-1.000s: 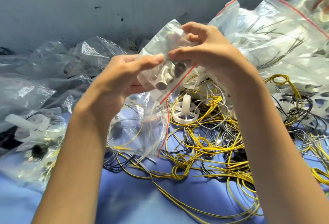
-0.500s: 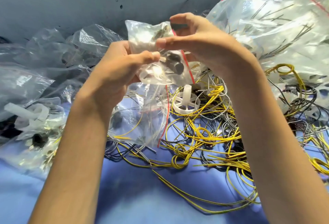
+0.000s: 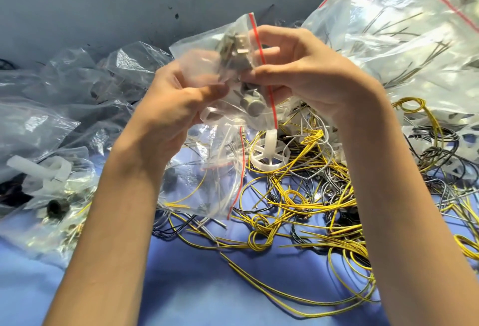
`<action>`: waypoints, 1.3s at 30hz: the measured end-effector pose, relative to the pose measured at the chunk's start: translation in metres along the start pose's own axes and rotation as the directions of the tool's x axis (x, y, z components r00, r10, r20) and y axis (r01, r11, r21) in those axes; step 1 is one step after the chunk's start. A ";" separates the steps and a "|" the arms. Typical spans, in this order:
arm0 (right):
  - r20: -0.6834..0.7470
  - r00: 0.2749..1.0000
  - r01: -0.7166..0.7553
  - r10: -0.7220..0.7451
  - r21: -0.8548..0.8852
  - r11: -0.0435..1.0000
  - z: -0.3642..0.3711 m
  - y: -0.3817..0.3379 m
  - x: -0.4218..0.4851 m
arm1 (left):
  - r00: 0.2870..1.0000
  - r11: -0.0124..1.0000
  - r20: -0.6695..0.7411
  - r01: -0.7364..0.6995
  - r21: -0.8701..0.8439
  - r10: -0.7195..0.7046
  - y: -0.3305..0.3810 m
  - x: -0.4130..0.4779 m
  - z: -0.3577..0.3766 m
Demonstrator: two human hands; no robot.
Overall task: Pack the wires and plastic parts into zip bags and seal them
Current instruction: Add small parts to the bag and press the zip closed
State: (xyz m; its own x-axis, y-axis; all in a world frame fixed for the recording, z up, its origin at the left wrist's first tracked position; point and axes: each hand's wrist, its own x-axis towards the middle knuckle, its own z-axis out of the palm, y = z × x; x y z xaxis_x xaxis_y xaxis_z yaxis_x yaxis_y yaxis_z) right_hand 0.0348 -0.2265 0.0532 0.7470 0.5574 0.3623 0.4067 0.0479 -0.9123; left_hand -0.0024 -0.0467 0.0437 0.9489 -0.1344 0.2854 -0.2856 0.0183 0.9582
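A blue-covered table (image 3: 207, 287) is seen below a grey wall (image 3: 103, 2). The far right is taken up by a heap of large zip bags (image 3: 404, 48) w/ red seal strips, thin wires visible inside. A tangle of yellow & black wires (image 3: 298, 204) is spread loose over the table's centre & right. More crumpled clear bags (image 3: 39, 123) are piled at left, some w/ white plastic pcs inside. A small zip bag (image 3: 204, 48) is held above the tangle btwn both hands. It is pinched low on its left by the left hand (image 3: 168, 108), thumb & fingers clamped on it. The right hand (image 3: 305, 74) has thumb & forefinger clamped on it beside the red strip. Whether the seal is closed cannot be told. A second zip bag (image 3: 207, 175) lies flat below. A white spoked plastic wheel (image 3: 270, 144) rests on the wires just right of it. Small grey & white parts (image 3: 250, 104) are seen inside the held bag.
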 end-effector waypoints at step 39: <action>-0.083 0.976 -0.210 0.199 -0.148 0.967 0.007 -0.014 0.000 | 0.985 0.989 -0.104 -0.133 0.067 0.140 0.001 0.000 0.008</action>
State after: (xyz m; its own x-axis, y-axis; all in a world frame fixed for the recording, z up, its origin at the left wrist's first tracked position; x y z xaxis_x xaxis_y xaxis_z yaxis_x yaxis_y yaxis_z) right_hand 0.0255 -0.2210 0.0648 0.8538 0.4854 0.1879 0.3142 -0.1929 -0.9295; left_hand -0.0040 -0.0549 0.0442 0.9084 -0.0268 0.4172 -0.4179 -0.0301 0.9080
